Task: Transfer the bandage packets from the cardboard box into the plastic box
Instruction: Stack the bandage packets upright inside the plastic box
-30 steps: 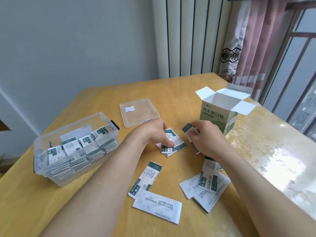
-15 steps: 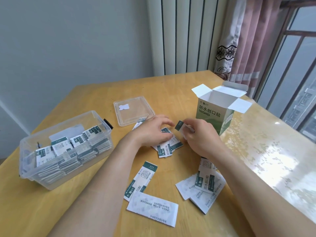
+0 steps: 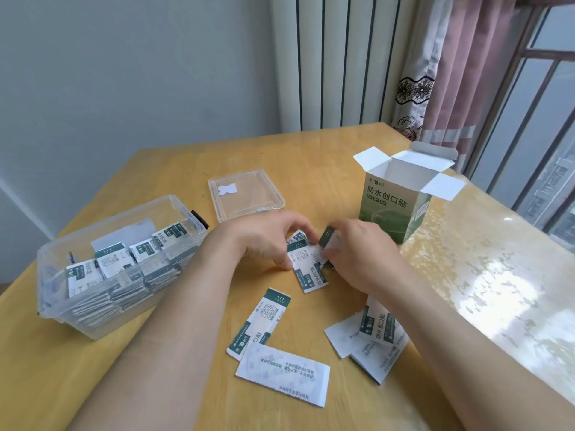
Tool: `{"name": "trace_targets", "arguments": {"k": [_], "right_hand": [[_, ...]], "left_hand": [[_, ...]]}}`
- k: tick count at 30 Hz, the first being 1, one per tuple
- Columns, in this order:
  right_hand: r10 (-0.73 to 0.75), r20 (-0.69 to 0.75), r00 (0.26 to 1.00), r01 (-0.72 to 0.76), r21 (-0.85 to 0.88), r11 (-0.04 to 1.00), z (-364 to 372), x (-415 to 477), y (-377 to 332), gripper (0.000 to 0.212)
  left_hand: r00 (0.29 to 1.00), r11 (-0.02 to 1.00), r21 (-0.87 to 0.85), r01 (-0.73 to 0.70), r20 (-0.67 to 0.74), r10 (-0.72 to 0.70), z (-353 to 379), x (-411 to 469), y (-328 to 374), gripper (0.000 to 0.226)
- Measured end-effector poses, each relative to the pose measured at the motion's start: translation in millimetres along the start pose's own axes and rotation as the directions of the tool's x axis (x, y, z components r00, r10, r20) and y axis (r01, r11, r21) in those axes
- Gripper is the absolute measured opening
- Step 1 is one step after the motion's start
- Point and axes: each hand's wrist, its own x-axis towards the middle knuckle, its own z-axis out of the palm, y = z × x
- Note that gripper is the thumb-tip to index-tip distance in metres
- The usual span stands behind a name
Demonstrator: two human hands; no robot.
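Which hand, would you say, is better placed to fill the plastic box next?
Left: the left hand, gripping bandage packets, lies nearer the plastic box; the right hand is beside the cardboard box.

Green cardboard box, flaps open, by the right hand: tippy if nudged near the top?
Probably. The tall green cardboard box stands upright on a small base, and the inside that shows looks empty, so likely light and apt to tip or slide. Its thin open flaps would probably bend rather than bear a grip.
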Motion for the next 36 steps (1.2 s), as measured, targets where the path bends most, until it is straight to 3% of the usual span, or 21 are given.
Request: {"name": "trace_targets", "arguments": {"k": [8, 14, 17, 21, 23, 28, 32, 34, 36], "right_hand": [[-0.138, 0.075, 0.988, 0.143, -0.062, 0.988, 8, -2, 0, 0.036], [-0.152, 0.130, 0.980, 0.147, 0.053, 0.988, 12, 2, -2, 0.035], [-0.144, 0.134, 0.980, 0.115, 0.202, 0.973, 13, 3, -4, 0.035], [-0.202, 0.141, 0.969, 0.158, 0.274, 0.949, 13, -2, -12, 0.061], [-0.211, 0.111, 0.971, 0.170, 0.294, 0.941, 14, -4, -13, 0.064], [-0.173, 0.080, 0.982, 0.139, 0.323, 0.936, 12, -4, -12, 0.053], [-0.075, 0.048, 0.996, 0.057, 0.294, 0.954, -7, 2, 1, 0.023], [0.024, -0.030, 0.999, -0.013, 0.318, 0.948, -14, 7, 11, 0.016], [0.101, -0.138, 0.985, -0.055, 0.306, 0.950, -13, 10, 16, 0.020]], "left_hand": [[0.998, 0.998, -0.002, 0.057, -0.039, -0.057, 1, 3, 2, 0.052], [0.993, 0.995, -0.018, 0.103, -0.061, -0.104, 4, 8, 4, 0.050], [0.994, 0.994, -0.055, 0.096, -0.038, -0.098, 4, 7, 3, 0.052], [0.995, 0.995, -0.055, 0.086, -0.041, -0.088, 3, 4, 5, 0.066], [0.997, 0.998, -0.007, 0.055, -0.051, -0.055, 3, 1, 5, 0.066], [0.999, 1.000, 0.019, 0.010, -0.040, -0.009, 3, -1, 7, 0.047], [0.998, 0.999, -0.033, 0.029, -0.051, -0.031, 2, -3, 6, 0.049], [0.994, 0.996, -0.078, 0.051, -0.089, -0.058, 3, -1, 7, 0.050], [0.978, 0.991, -0.009, 0.134, -0.162, -0.133, 7, 2, 11, 0.060]]}}
